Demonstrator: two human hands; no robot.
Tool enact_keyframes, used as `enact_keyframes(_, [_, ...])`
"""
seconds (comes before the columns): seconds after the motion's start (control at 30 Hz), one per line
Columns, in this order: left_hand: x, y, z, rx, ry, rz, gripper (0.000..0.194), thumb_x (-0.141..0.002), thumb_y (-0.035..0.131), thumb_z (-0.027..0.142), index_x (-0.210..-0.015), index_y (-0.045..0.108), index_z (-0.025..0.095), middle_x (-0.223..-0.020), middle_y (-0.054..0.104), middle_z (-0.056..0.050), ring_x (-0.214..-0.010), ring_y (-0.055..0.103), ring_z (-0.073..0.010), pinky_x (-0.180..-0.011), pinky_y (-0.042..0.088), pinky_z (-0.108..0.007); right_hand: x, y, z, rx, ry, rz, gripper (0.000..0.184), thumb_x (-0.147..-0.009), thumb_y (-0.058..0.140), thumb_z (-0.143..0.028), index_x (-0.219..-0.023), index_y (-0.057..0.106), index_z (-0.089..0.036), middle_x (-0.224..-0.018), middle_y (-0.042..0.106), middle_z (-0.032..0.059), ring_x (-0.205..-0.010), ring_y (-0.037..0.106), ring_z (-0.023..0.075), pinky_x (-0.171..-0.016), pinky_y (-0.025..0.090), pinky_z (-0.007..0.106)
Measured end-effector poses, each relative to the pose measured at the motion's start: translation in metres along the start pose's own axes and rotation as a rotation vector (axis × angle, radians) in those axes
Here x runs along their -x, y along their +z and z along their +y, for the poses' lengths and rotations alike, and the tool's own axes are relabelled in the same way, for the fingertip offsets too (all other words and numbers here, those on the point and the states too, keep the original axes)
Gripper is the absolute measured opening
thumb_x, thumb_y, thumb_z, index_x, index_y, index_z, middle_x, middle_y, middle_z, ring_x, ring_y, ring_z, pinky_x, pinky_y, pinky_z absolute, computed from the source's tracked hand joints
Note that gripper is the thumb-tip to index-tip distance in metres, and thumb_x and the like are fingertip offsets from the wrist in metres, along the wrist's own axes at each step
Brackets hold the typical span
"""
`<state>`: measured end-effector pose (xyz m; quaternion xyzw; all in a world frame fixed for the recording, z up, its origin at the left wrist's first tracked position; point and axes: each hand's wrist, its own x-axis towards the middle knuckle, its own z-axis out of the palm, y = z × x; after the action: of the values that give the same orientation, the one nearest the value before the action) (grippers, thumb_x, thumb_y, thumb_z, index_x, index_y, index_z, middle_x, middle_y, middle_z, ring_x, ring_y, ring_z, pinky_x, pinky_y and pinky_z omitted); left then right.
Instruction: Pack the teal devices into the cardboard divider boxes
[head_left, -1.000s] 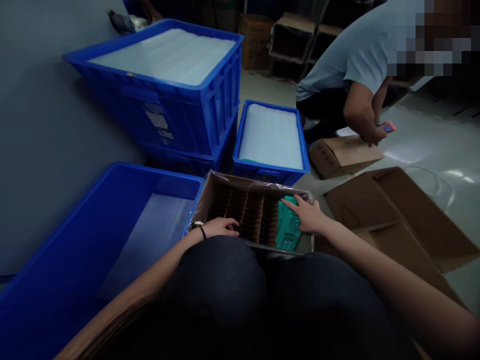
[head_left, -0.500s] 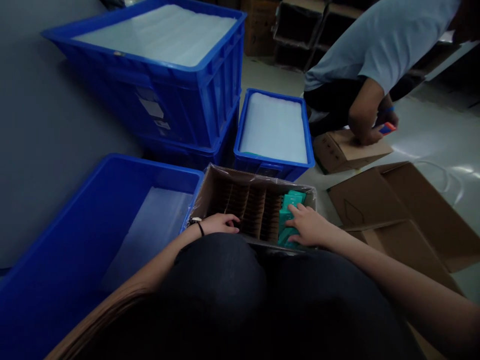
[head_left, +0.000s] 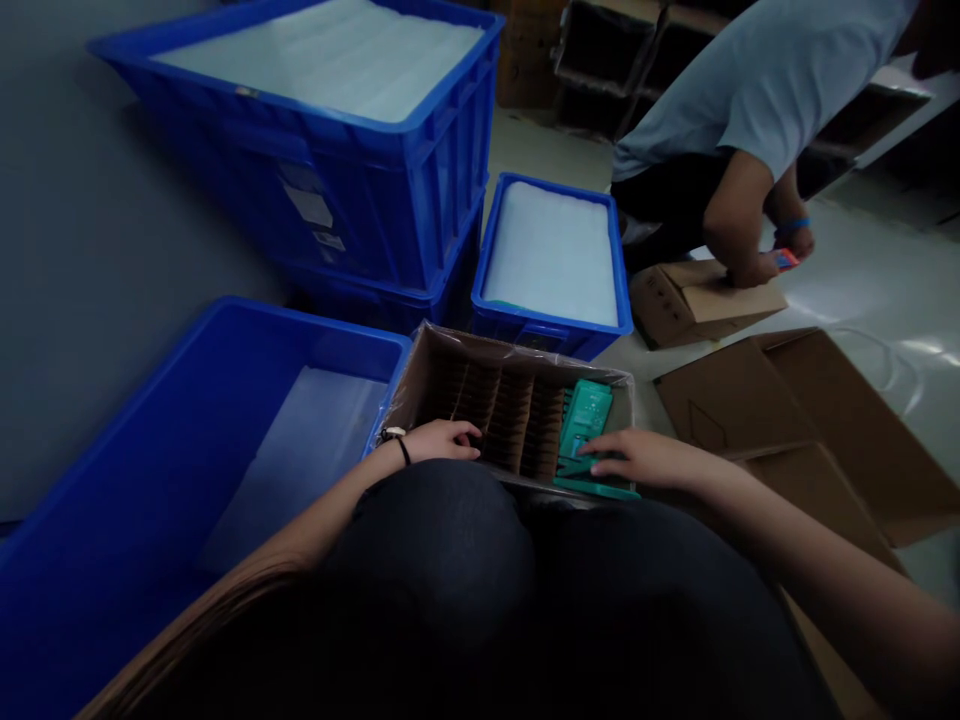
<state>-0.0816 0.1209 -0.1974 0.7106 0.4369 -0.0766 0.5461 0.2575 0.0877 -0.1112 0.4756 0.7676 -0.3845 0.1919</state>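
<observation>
A cardboard box (head_left: 517,350) with a clear plastic liner stands in front of my knees. Inside are brown cardboard dividers (head_left: 510,420) forming rows of narrow slots. My left hand (head_left: 442,440) rests at the box's near left side, fingers loosely bent and slightly apart, nothing visible in them. At the right end lie flat green plastic pieces (head_left: 589,408), some overlapping. My right hand (head_left: 637,460) reaches in from the right, its thumb and fingers apart, fingertips on the nearer green pieces. One green piece (head_left: 600,488) juts over the near edge.
A large blue bin (head_left: 315,345) with a whitish sheet stands left. Blue crates (head_left: 420,190) are stacked behind, and a smaller blue crate (head_left: 551,325) holds white padding. Open cartons (head_left: 810,400) lie right. A co-worker (head_left: 757,130) bends over a closed carton (head_left: 705,305), holding a red-and-blue object.
My right hand has drawn back toward me and right, uncovering a long green piece. Green pieces have shifted, one now over the near edge. My left hand barely moved.
</observation>
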Motion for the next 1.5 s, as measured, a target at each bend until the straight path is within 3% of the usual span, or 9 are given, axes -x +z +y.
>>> enact_keyframes(0.17, [0.001,0.0,0.001,-0.003,-0.002,-0.001,0.058,-0.079,0.057,0.049,-0.127,0.057,0.017,-0.108,0.069,-0.007,-0.085,0.063,-0.0167,-0.076,0.044,-0.024,-0.001,0.009,-0.001,0.218,0.104,0.118,0.041,-0.09,0.052,-0.025,-0.131,0.056,-0.023,-0.115,0.07,0.0104,-0.101,0.067,0.0281,-0.084,0.051,0.037])
enact_keyframes(0.3, [0.003,-0.001,0.002,0.002,0.004,-0.001,0.058,-0.08,0.056,0.051,-0.128,0.056,0.018,-0.108,0.069,-0.006,-0.088,0.063,-0.0175,-0.078,0.045,-0.025,-0.001,0.011,-0.013,0.376,0.032,0.093,0.035,-0.088,0.052,-0.017,-0.12,0.064,-0.026,-0.104,0.073,0.0093,-0.094,0.069,0.0288,-0.076,0.051,0.036])
enact_keyframes(0.4, [0.003,-0.001,0.001,0.012,0.004,-0.018,0.059,-0.08,0.056,0.051,-0.129,0.055,0.017,-0.109,0.068,-0.007,-0.091,0.063,-0.0181,-0.079,0.045,-0.025,0.0,0.008,-0.015,0.327,0.009,0.036,0.034,-0.088,0.057,-0.028,-0.121,0.064,-0.026,-0.102,0.073,0.0104,-0.094,0.068,0.0307,-0.078,0.051,0.038])
enact_keyframes(0.5, [0.002,0.0,0.0,0.021,-0.002,-0.015,0.059,-0.08,0.056,0.051,-0.129,0.055,0.018,-0.111,0.067,-0.007,-0.09,0.063,-0.0174,-0.079,0.045,-0.025,0.005,0.004,-0.009,0.125,0.004,-0.052,0.038,-0.09,0.055,-0.04,-0.126,0.062,-0.028,-0.114,0.07,0.0091,-0.103,0.064,0.0312,-0.086,0.049,0.042])
enact_keyframes(0.67, [-0.001,0.0,-0.002,0.037,-0.007,-0.034,0.056,-0.08,0.057,0.05,-0.126,0.056,0.02,-0.107,0.068,-0.006,-0.089,0.063,-0.0169,-0.079,0.045,-0.025,0.01,0.001,-0.003,-0.074,-0.001,-0.118,0.044,-0.084,0.063,-0.037,-0.127,0.062,-0.029,-0.123,0.067,0.005,-0.112,0.061,0.0287,-0.094,0.046,0.04])
enact_keyframes(0.93, [-0.001,0.0,-0.004,0.05,0.008,-0.033,0.054,-0.08,0.057,0.051,-0.126,0.056,0.022,-0.107,0.068,-0.004,-0.087,0.062,-0.0149,-0.079,0.045,-0.024,0.005,0.003,0.001,-0.088,-0.047,-0.088,0.038,-0.085,0.063,-0.033,-0.122,0.065,-0.025,-0.114,0.07,0.0043,-0.105,0.063,0.0265,-0.092,0.048,0.037])
enact_keyframes(1.13, [0.001,-0.002,0.001,0.031,-0.019,-0.028,0.056,-0.08,0.057,0.051,-0.127,0.056,0.02,-0.109,0.067,-0.006,-0.091,0.063,-0.0169,-0.08,0.045,-0.025,0.012,0.008,0.01,-0.006,0.028,0.164,0.044,-0.087,0.041,-0.015,-0.126,0.061,-0.022,-0.111,0.07,0.0065,-0.092,0.066,0.0226,-0.085,0.048,0.034])
enact_keyframes(1.3, [0.0,-0.001,-0.002,0.05,0.002,-0.028,0.057,-0.08,0.057,0.051,-0.127,0.056,0.02,-0.109,0.068,-0.006,-0.092,0.063,-0.0178,-0.081,0.045,-0.025,0.008,0.002,0.001,0.064,0.046,0.069,0.053,-0.072,0.053,-0.01,-0.122,0.064,-0.023,-0.101,0.073,0.0054,-0.085,0.067,0.0224,-0.077,0.049,0.03])
enact_keyframes(1.5, [-0.001,-0.001,-0.003,0.048,0.002,-0.018,0.055,-0.079,0.057,0.05,-0.126,0.056,0.021,-0.109,0.068,-0.005,-0.091,0.063,-0.0165,-0.08,0.045,-0.024,0.002,0.018,-0.002,0.297,0.018,0.098,0.032,-0.082,0.054,-0.019,-0.11,0.069,-0.015,-0.085,0.073,0.0135,-0.08,0.069,0.0285,-0.068,0.049,0.032])
